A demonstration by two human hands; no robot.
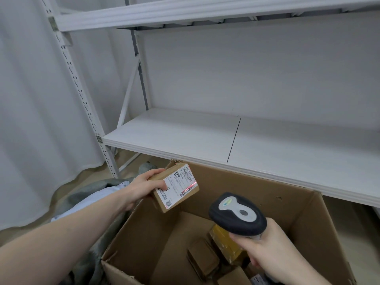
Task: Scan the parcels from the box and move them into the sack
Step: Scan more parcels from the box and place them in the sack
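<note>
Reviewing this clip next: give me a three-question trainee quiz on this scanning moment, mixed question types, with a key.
1. True or false: the red scan line falls on the label of the parcel held by the left hand.
2. The right hand grips: A) tape, B) the scanner, C) a knife.
3. Where do the remaining parcels lie?

Key: 1 true; 2 B; 3 inside the open cardboard box, below the scanner.
</note>
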